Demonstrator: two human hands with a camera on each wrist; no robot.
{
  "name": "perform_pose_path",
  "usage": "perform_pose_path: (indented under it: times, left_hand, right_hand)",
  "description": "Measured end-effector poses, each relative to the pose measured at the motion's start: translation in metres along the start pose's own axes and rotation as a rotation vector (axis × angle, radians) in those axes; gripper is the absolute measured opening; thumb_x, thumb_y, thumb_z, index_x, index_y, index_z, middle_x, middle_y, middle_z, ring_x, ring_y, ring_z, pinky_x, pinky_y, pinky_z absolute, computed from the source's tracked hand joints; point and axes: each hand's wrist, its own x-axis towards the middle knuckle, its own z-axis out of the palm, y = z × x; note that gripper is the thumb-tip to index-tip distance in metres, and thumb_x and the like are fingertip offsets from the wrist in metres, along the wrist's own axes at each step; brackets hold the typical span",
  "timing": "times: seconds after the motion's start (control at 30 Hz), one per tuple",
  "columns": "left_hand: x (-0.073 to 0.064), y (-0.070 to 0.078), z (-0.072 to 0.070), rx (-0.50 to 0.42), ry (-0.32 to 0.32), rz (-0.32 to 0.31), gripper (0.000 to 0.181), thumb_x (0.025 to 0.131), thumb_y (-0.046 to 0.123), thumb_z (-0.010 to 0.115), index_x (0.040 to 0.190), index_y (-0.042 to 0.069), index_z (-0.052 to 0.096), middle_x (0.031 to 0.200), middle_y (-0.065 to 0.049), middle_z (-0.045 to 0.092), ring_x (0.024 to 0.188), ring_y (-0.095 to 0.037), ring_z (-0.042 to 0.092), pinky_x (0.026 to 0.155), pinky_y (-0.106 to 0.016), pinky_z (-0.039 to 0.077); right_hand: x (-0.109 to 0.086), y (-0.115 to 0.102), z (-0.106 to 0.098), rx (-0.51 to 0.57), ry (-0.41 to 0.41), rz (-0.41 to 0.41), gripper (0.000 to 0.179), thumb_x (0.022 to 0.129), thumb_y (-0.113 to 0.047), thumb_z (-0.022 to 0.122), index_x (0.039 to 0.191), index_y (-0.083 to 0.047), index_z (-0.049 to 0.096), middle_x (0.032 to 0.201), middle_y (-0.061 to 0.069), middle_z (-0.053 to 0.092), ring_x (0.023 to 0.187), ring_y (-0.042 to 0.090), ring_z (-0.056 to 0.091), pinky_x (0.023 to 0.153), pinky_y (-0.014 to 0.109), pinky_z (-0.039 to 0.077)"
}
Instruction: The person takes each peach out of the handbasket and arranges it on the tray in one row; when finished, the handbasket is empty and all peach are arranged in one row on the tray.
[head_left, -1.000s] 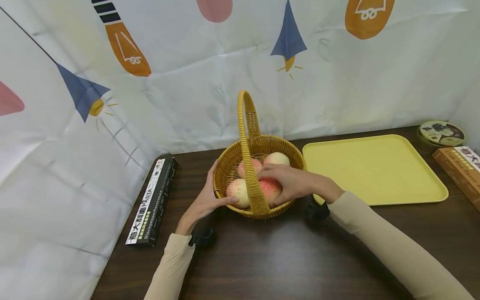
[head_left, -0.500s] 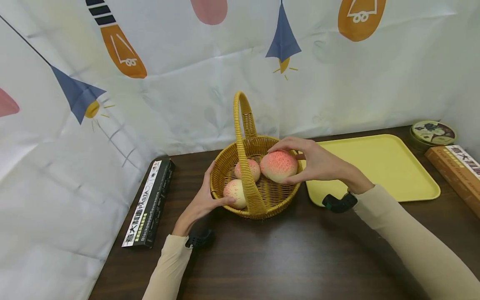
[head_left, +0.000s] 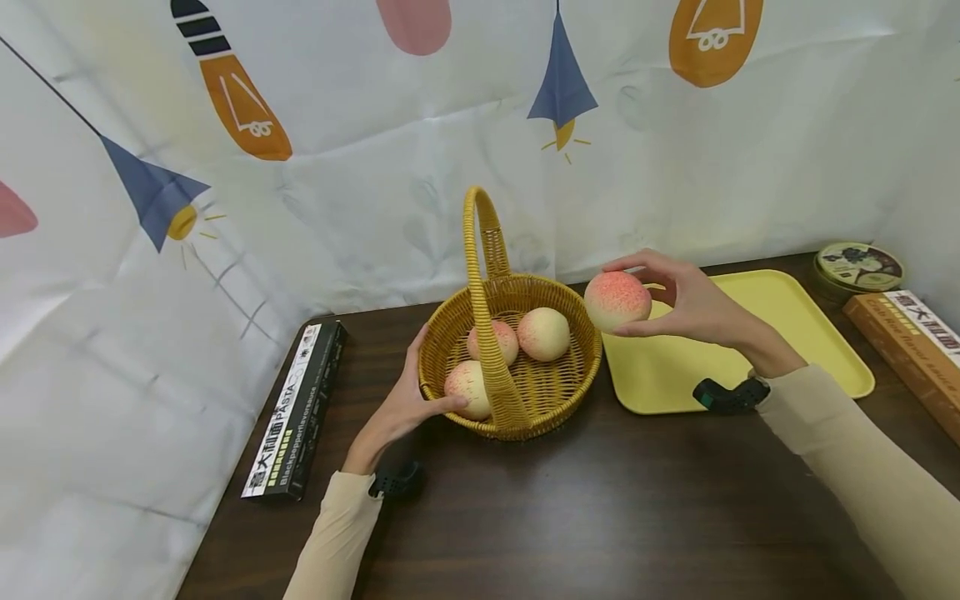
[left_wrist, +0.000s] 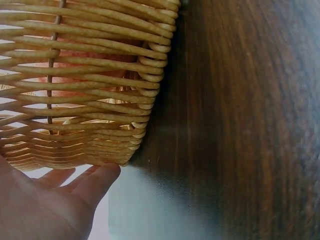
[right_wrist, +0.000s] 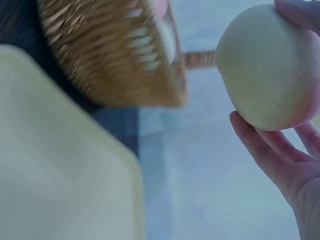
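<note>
My right hand (head_left: 693, 302) holds a pink-and-cream peach (head_left: 618, 302) between thumb and fingers, raised just right of the basket and over the tray's left edge. In the right wrist view the thumb lies on one side of this peach (right_wrist: 270, 70), fingertips on the other. A yellow wicker basket (head_left: 551, 423) with a tall handle stands on the table. Gripping its left rim is my left hand (head_left: 401, 412), thumb over the edge, fingers along the outer wall. Inside lie three more peaches: one pale at right (head_left: 543, 334), one pinkish behind the handle, one near my left thumb.
A yellow tray (head_left: 675, 387) lies right of the basket. Beyond it are a round tin (head_left: 858, 267) and a brown box (head_left: 903, 342). On the left lies a black pasta box (head_left: 296, 408). A printed white cloth (head_left: 360, 225) hangs behind the table.
My right hand has taken a peach out of the basket and carried it up and right toward the tray. The pale peach has shifted inside the basket. My left hand keeps its hold.
</note>
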Motion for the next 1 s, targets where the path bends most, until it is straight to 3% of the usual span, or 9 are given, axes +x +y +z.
perform_pose_path:
  times: [0.33, 0.57, 0.8, 1.0]
  left_hand:
    - [-0.003, -0.005, 0.005, -0.011, -0.007, -0.029, 0.135, 0.079, 0.054, 0.089, 0.168, 0.025, -0.007, 0.172, -0.012, 0.007, 0.153, -0.036, 0.026, 0.120, -0.059, 0.026]
    - [0.001, -0.004, 0.004, -0.016, -0.002, -0.008, 0.135, 0.077, 0.054, 0.090, 0.168, 0.025, -0.005, 0.172, -0.012, 0.008, 0.152, -0.036, 0.028, 0.120, -0.059, 0.026]
    - [0.002, -0.002, 0.002, -0.025, -0.006, -0.002, 0.134, 0.078, 0.050, 0.091, 0.168, 0.028, -0.006, 0.172, -0.011, 0.007, 0.153, -0.035, 0.027, 0.120, -0.058, 0.025]
    - [0.003, 0.000, -0.001, -0.015, -0.007, -0.002, 0.134, 0.079, 0.050, 0.090, 0.168, 0.025, -0.006, 0.172, -0.011, 0.006, 0.153, -0.036, 0.026, 0.120, -0.059, 0.025]
  right_hand:
    - [-0.020, 0.043, -0.001, -0.070, 0.069, 0.222, 0.069, 0.083, -0.003, 0.089, 0.145, -0.009, 0.060, 0.134, 0.004, 0.056, 0.116, 0.016, 0.060, 0.092, 0.022, 0.052]
    - [-0.016, 0.063, 0.003, -0.101, 0.041, 0.260, 0.064, 0.084, -0.009, 0.090, 0.140, -0.005, 0.059, 0.143, 0.010, 0.052, 0.120, 0.031, 0.057, 0.092, 0.026, 0.052]
    - [-0.008, 0.071, 0.004, -0.129, 0.004, 0.280, 0.063, 0.083, -0.010, 0.090, 0.137, -0.002, 0.060, 0.144, 0.015, 0.052, 0.117, 0.036, 0.059, 0.089, 0.025, 0.053]
    - [-0.005, 0.070, 0.000, -0.157, -0.044, 0.269, 0.062, 0.084, -0.010, 0.089, 0.138, -0.002, 0.060, 0.142, 0.018, 0.053, 0.118, 0.037, 0.060, 0.098, 0.047, 0.052]
